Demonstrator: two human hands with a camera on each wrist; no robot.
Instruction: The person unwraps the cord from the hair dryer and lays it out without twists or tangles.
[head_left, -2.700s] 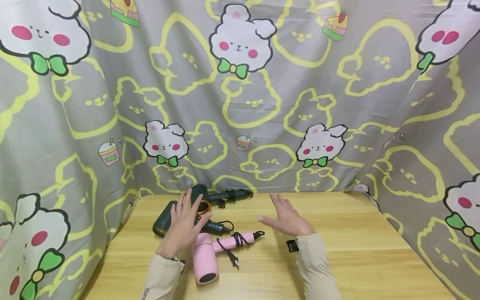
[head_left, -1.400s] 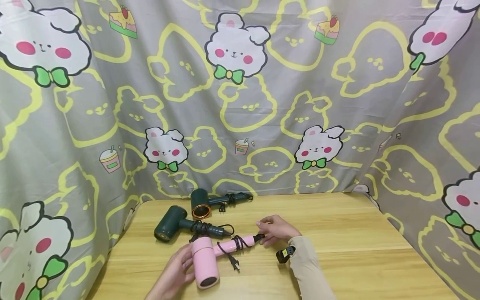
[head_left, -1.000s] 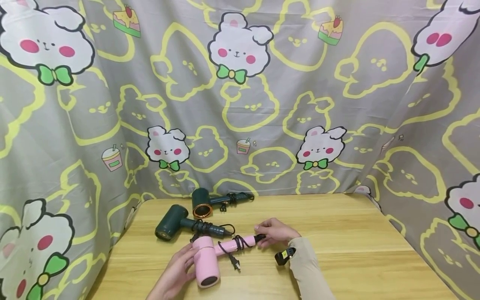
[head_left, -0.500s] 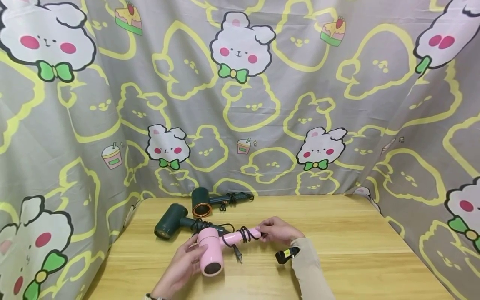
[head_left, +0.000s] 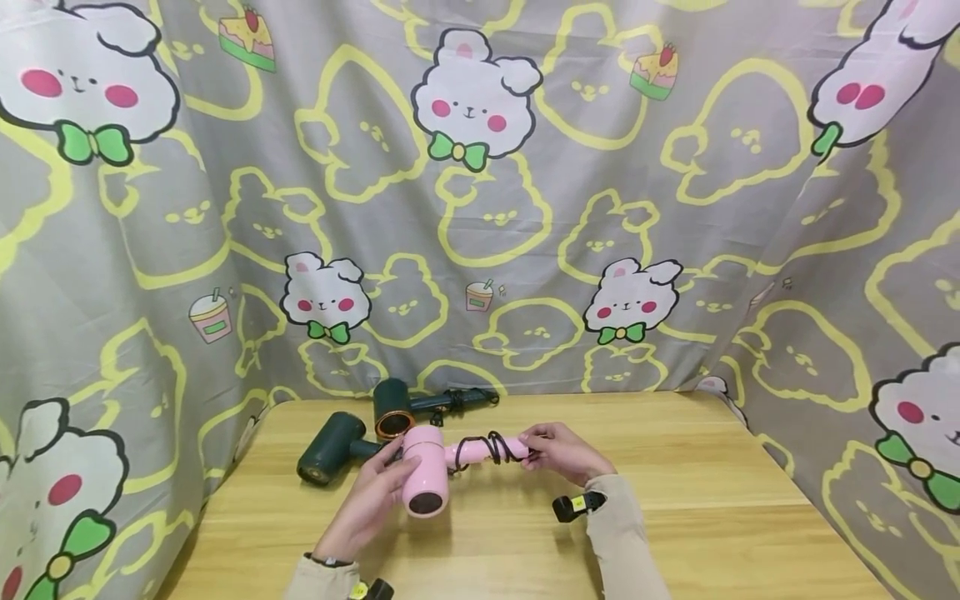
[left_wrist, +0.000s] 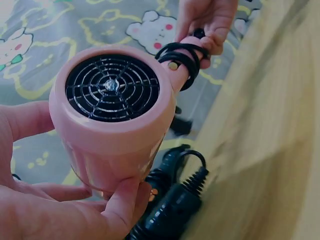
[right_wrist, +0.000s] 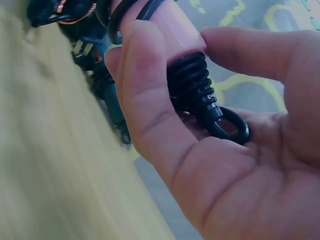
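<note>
At the lower centre of the head view, the left hand [head_left: 366,507] is gripping the barrel of a glossy pink T-shaped hair dryer [head_left: 426,468] while the right hand [head_left: 567,455] is pinching its handle end; this is probably balancing it above the pale wooden table [head_left: 720,500].

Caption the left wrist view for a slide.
Left hand grips a pink hair dryer, round black grille in plain view, as the right hand holds the cord-wrapped handle by its end.

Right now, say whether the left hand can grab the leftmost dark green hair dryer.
Probably not: the left hand is occupied gripping the pink hair dryer, though the leftmost dark green hair dryer shows an uncovered barrel.
</note>
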